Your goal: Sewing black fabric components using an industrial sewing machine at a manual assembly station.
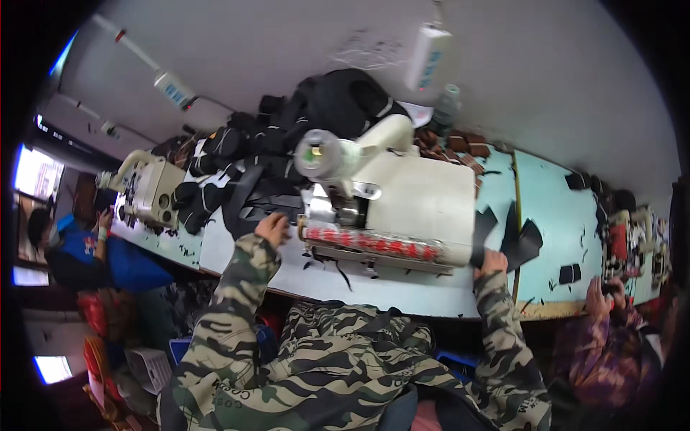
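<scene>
left hand (273,228) rested, fingers curled, on black fabric (248,197) beside the sewing machine (402,205). right hand (492,260) apparently pinched a black cut piece (483,226); grip partly hidden.

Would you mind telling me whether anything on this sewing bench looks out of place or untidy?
Small black fabric scraps lie scattered over the pale blue table, and a heap of black pieces is piled behind the sewing machine. Nothing looks spilled or damaged.
</scene>
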Action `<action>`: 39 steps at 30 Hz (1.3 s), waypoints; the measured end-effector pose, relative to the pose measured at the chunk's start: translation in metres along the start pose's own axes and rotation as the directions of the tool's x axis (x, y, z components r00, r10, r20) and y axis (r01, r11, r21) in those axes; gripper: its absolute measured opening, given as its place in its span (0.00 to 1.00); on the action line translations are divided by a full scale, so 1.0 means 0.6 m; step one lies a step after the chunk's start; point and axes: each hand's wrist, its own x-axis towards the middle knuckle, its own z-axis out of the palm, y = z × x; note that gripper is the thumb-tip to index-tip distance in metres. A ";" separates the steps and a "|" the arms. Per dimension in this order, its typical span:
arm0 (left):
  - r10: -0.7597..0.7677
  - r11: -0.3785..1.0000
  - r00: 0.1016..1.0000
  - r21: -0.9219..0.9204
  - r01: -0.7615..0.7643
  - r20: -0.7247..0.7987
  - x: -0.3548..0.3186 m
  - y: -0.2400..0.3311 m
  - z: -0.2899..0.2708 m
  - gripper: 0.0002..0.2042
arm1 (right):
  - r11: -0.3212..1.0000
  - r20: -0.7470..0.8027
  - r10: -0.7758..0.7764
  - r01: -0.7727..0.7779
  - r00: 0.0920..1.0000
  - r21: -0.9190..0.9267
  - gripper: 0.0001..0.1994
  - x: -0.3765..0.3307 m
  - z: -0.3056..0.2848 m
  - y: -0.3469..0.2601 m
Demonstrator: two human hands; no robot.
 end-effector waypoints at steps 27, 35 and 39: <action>0.073 0.994 0.932 -0.106 -0.037 0.356 0.174 0.051 0.068 0.15 | 0.277 -0.140 -0.467 0.295 0.873 0.915 0.11 0.139 -0.489 -0.565; 0.121 0.992 0.947 -0.072 -0.104 0.299 0.171 0.059 0.081 0.16 | 0.472 -0.496 0.040 0.421 0.867 0.774 0.09 0.101 -0.446 -0.576; 0.051 0.998 0.945 -0.056 -0.034 0.322 0.175 0.053 0.061 0.16 | 0.379 -0.342 0.373 0.194 0.863 0.905 0.09 -0.017 -0.385 -0.541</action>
